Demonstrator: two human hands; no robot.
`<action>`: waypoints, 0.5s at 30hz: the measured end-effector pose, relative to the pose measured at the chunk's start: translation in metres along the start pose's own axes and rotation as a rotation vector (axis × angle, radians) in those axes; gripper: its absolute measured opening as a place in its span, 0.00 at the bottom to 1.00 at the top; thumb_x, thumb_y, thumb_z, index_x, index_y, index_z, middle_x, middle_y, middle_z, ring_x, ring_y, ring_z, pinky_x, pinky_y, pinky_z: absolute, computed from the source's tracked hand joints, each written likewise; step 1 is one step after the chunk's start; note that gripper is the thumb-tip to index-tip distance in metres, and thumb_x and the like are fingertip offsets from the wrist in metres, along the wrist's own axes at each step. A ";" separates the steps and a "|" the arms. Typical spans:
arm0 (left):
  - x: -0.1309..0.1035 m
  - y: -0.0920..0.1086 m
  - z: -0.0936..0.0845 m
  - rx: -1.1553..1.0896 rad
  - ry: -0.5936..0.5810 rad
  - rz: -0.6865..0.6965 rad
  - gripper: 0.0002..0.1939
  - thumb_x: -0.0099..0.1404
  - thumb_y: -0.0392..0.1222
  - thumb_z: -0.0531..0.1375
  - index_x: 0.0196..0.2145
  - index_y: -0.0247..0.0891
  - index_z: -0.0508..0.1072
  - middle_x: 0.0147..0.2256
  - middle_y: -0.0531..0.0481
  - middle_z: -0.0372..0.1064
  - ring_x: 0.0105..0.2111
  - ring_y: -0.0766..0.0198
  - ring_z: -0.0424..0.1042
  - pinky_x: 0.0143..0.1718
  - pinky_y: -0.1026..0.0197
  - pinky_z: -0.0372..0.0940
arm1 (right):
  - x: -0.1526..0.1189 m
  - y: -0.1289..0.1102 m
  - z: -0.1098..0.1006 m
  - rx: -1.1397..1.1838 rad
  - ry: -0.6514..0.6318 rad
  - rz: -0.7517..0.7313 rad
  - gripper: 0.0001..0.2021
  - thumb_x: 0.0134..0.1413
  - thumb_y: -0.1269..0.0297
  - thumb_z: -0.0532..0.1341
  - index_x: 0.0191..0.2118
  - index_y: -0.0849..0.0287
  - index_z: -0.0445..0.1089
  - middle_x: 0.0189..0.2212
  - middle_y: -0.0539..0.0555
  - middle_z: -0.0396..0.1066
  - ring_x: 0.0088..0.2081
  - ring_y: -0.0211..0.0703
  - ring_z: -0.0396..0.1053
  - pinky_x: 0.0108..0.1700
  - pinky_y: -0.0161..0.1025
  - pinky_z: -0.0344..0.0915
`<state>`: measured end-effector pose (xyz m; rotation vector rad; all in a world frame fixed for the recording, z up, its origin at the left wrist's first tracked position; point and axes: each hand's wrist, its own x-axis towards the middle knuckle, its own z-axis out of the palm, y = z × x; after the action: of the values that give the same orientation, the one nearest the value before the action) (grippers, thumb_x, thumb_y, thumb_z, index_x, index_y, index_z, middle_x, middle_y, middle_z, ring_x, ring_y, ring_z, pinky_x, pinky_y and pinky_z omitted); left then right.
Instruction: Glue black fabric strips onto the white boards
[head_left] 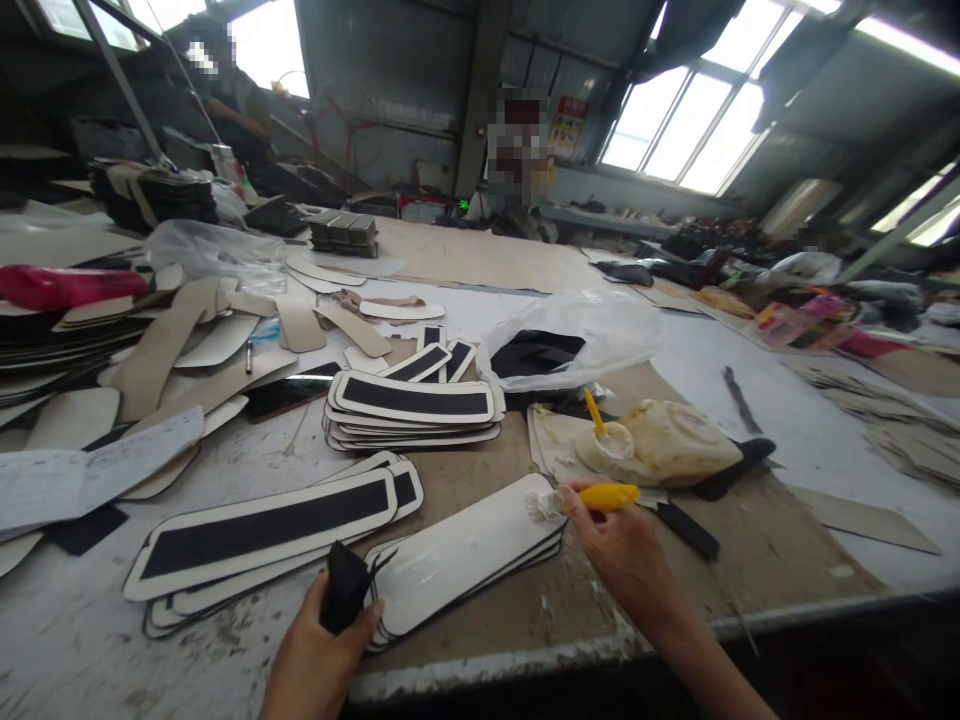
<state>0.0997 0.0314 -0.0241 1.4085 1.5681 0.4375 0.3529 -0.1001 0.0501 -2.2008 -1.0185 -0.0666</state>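
Yellow brush (609, 497) in pinched right hand (621, 550), black material (345, 588) in curled left hand (319, 645), glossy panel (465, 550) between.

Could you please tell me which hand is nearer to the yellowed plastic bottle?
Right. The right hand is just in front of the bottle; the left hand is farther off, to its left.

Person's own body, as visible: left hand (322, 640) bare, fingers and thumb uncovered, skin exposed down to the lower edge of view. Right hand (619, 545) likewise bare, continuing into an uncovered wrist and slender, smooth-contoured right forearm (709, 655) (fingernail detail too small to grade).
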 end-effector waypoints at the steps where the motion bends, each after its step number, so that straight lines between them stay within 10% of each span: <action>1: -0.001 0.001 0.000 -0.006 0.006 0.004 0.26 0.42 0.54 0.62 0.39 0.40 0.68 0.28 0.49 0.73 0.36 0.46 0.71 0.35 0.53 0.64 | -0.002 -0.003 -0.001 0.019 0.012 -0.017 0.11 0.53 0.56 0.54 0.31 0.58 0.67 0.29 0.55 0.71 0.31 0.46 0.69 0.37 0.42 0.63; 10: -0.005 0.007 -0.001 -0.097 -0.043 0.064 0.23 0.44 0.49 0.61 0.38 0.37 0.68 0.29 0.49 0.73 0.34 0.52 0.71 0.37 0.55 0.62 | -0.047 -0.076 0.053 0.618 -0.349 0.086 0.11 0.54 0.56 0.54 0.31 0.58 0.65 0.25 0.52 0.66 0.25 0.40 0.66 0.26 0.34 0.64; 15: -0.003 0.004 -0.001 -0.074 -0.004 0.041 0.24 0.43 0.51 0.62 0.38 0.38 0.69 0.28 0.49 0.73 0.34 0.51 0.72 0.36 0.55 0.63 | -0.037 -0.057 0.056 0.416 -0.245 -0.063 0.10 0.56 0.59 0.52 0.29 0.58 0.65 0.27 0.54 0.68 0.32 0.43 0.67 0.36 0.38 0.63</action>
<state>0.1008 0.0298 -0.0198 1.3866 1.5066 0.5115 0.2749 -0.0647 0.0292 -1.8243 -1.1195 0.3640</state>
